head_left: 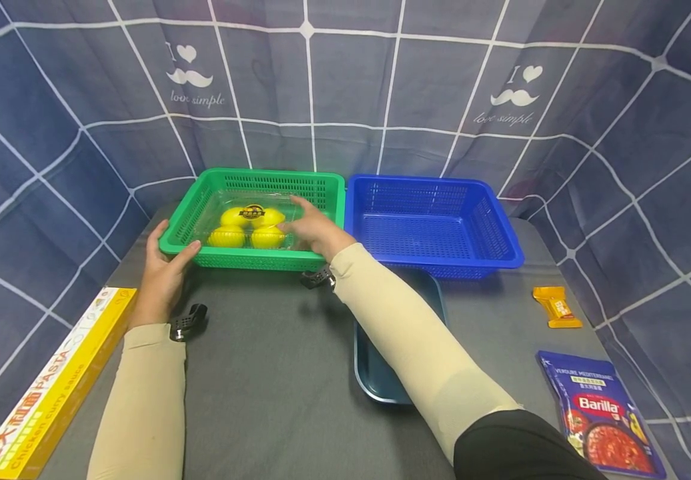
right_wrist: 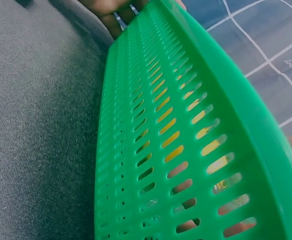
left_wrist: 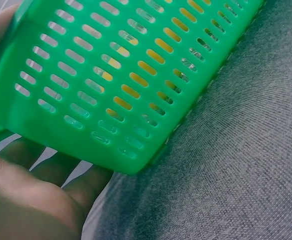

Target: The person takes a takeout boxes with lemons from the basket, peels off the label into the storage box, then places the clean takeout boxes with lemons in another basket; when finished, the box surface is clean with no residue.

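In the head view a green basket (head_left: 261,260) stands at the back left. Inside it lies a clear plastic box (head_left: 213,212) with several yellow lemons (head_left: 227,237) and a dark label on its lid. My left hand (head_left: 162,280) grips the basket's front left corner, its thumb over the rim and fingers around the outer side. Reaching over the front rim, my right hand (head_left: 315,230) holds the right end of the box between thumb and fingers; part of its grip is hidden. The basket's slotted wall (left_wrist: 100,65) fills much of the left wrist view, as does the front wall (right_wrist: 151,125) in the right wrist view.
A blue basket (head_left: 435,261) adjoins the green one on the right. Under my right forearm is a dark blue tray (head_left: 375,373). A yellow pasta box (head_left: 63,387) lies left; an orange packet (head_left: 557,307) and a Barilla pouch (head_left: 600,413) lie right. A checked curtain (head_left: 351,80) stands behind.
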Demonstrator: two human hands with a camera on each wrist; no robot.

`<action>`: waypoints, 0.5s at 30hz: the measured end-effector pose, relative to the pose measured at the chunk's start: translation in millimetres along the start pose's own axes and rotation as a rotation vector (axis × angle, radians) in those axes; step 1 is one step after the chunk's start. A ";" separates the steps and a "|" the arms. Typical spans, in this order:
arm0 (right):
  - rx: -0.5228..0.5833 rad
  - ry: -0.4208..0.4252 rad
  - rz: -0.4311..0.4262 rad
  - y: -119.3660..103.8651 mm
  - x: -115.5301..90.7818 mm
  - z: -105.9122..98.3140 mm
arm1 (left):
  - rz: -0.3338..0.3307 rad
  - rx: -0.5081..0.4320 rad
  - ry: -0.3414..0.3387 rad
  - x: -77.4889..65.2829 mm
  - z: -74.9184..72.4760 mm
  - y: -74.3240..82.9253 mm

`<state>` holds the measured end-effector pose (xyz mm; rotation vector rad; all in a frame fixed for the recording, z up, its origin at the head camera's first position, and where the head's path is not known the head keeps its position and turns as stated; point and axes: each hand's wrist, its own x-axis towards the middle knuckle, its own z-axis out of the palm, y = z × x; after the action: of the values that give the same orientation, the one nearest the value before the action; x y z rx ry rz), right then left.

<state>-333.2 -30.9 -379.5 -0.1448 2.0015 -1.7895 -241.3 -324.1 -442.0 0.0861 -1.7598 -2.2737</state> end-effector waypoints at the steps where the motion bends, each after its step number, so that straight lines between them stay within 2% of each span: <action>1: 0.000 0.007 -0.003 0.1 0.0 0.0 | -0.002 -0.002 -0.002 -0.1 -0.1 0.1; 7: 0.026 0.024 0.002 -0.4 0.2 -0.7 | -0.011 0.003 0.002 0.1 -0.3 0.4; 15: 0.095 0.003 -0.014 -1.2 -1.5 -3.5 | -0.003 -0.007 0.008 0.7 -1.0 -0.8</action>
<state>-333.4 -27.4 -377.8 -0.1267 1.9178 -1.8903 -241.9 -325.0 -443.0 0.0967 -1.7489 -2.2780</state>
